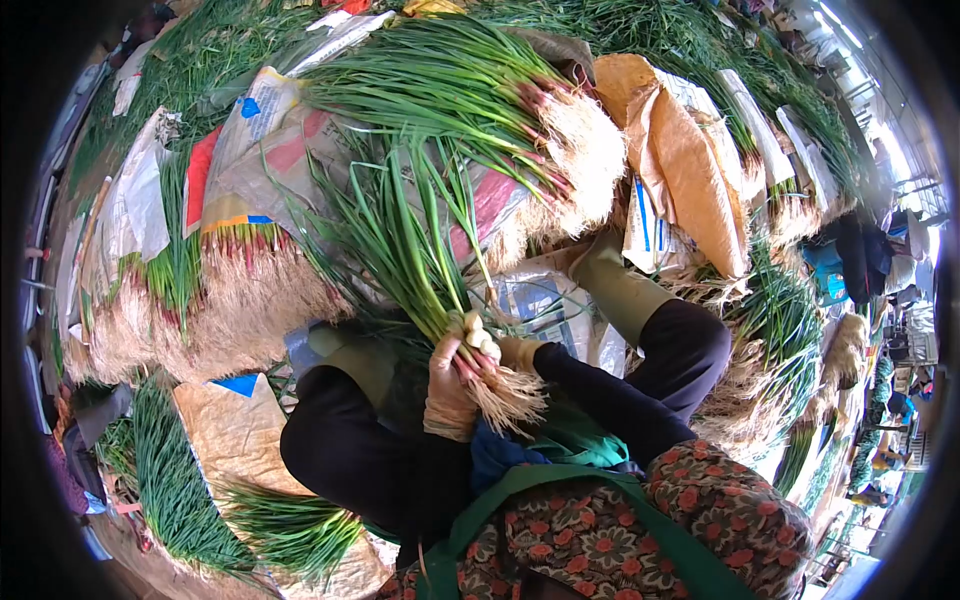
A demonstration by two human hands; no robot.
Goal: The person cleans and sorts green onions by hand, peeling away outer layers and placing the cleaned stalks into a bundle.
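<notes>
A bunch of spring onions (425,270) is held upright over my lap, its green leaves fanning away from me and its pale, stringy roots (505,397) towards me. My gloved left hand (452,388) is closed around the reddish stems from the left. From the other side, my gloved right hand (515,352) is closed at the same stems, partly hidden behind them. Light gloved fingertips (476,335) show wrapped across the front of the stems. Beyond my hands, a large heap of spring onions (440,85) lies on plastic sacking, roots to the right.
More root-ended spring onions (250,300) lie under sacks at left. A tan sack (680,150) covers part of the pile at right. Beside my bent legs are another sack (240,430) and loose greens (290,520). Other people (870,250) are far right.
</notes>
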